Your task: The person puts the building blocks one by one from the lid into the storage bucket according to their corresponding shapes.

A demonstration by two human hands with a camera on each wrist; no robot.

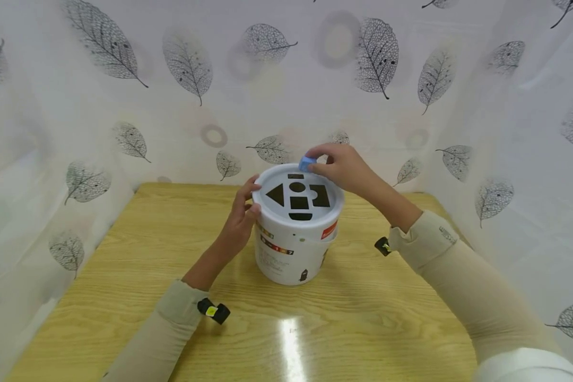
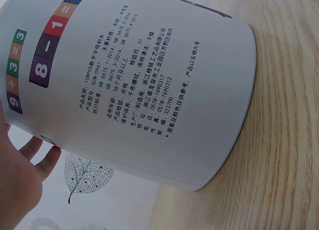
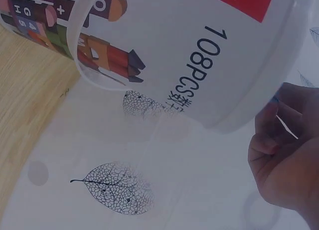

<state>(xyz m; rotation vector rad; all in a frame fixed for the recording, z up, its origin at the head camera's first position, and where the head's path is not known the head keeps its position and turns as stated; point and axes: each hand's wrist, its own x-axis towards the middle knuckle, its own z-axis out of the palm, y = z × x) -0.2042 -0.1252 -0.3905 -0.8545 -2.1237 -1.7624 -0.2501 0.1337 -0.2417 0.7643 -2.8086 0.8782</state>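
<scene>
A white bucket (image 1: 286, 260) stands upright on the wooden table, with a white lid (image 1: 279, 212) on top. Dark cutouts in the lid include a triangle, a circle, a square and a notched shape. At the far right part of the lid's rim, my right hand (image 1: 342, 168) pinches a small blue block (image 1: 306, 163) between thumb and fingers. The right wrist view shows that hand (image 3: 284, 155) beside the bucket top, the block mostly hidden. My left hand (image 1: 239, 220) holds the bucket at the lid's left edge, its fingers curved along the side.
The wooden table (image 1: 210, 339) spreads around the bucket. Behind and at both sides hangs a pale curtain (image 1: 172, 132) printed with leaves. A clear plastic handle (image 3: 82, 55) hangs at the bucket's side. Black straps sit on both sleeves.
</scene>
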